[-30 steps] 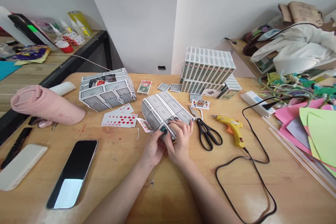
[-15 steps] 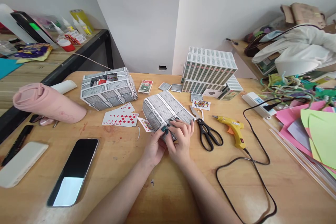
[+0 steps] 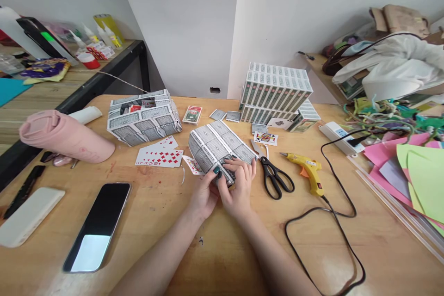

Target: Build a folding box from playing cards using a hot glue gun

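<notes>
**Both hands close on the card-covered box**

I hold the card-covered box (image 3: 217,141) by its near end, in front of me at the middle of the wooden table (image 3: 149,217). My left hand (image 3: 204,196) grasps the near left corner, the thumb pressed on the edge; the other fingers are mostly hidden, so I cannot tell how they lie. My right hand (image 3: 238,185) grips the same end, its fingers bent over the upper surface and its index fingertip close to my left thumb. The box sits at a slant, patterned card backs facing up; whether its underside rests on the wood I cannot make out.

A face card (image 3: 192,165) lies against the box's left side, with a spread of diamond cards (image 3: 159,157) further left. Beyond that spread stands a second box (image 3: 145,126), open at the top. To the right of my right hand lie black-handled scissors (image 3: 266,163), then a yellow glue gun (image 3: 308,166). Behind them rises a stack of card packs (image 3: 277,88). A phone (image 3: 99,217) lies flat at my left.
</notes>
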Demonstrator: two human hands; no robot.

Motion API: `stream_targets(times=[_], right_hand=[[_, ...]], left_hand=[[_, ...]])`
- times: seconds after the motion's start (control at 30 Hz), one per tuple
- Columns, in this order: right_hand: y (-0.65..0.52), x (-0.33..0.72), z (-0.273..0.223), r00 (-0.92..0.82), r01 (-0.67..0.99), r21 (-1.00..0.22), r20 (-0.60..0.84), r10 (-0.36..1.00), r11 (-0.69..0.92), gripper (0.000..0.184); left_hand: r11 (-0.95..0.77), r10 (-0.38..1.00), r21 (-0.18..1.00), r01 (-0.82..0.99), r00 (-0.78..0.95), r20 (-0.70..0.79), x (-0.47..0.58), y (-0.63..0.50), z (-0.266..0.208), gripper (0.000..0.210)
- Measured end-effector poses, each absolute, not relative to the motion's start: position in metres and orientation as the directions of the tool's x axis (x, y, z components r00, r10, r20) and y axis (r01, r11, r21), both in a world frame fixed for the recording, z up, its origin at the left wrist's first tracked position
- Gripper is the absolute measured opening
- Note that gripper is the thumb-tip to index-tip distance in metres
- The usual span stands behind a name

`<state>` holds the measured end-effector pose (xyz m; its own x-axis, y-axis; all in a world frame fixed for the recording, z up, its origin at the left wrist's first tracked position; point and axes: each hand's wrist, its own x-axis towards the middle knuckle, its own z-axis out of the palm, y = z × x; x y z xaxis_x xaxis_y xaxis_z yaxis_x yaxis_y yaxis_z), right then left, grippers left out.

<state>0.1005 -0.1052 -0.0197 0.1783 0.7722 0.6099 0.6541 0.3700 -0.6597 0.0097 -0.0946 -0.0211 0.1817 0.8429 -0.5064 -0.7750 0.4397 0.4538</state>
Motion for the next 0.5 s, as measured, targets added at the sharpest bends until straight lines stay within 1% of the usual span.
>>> stream_targets(times=[0.1,0.17,0.37,0.5], right_hand=[[-0.106,0.1009,-0.019,0.15,0.672,-0.639,0.611,0.777,0.373,0.021],[-0.1062,0.1012,-0.0186,0.127,0.688,-0.62,0.614,0.779,0.376,0.022],[-0.1047,0.1011,-0.02,0.124,0.715,-0.592,0.632,0.765,0.373,0.019],[-0.1037,0.1007,-0.02,0.121,0.736,-0.555,0.67,0.732,0.387,0.016]], left_hand=[[0.434,0.847,0.454,-0.778,0.181,-0.499,0.0096,-0.0939,-0.0209,0.016],[0.436,0.849,0.452,-0.778,0.188,-0.494,0.0093,-0.0934,-0.0208,0.016],[0.446,0.853,0.444,-0.777,0.219,-0.474,0.0088,-0.093,-0.0192,0.016],[0.454,0.833,0.416,-0.788,0.21,-0.512,0.009,-0.0934,-0.0188,0.014]])
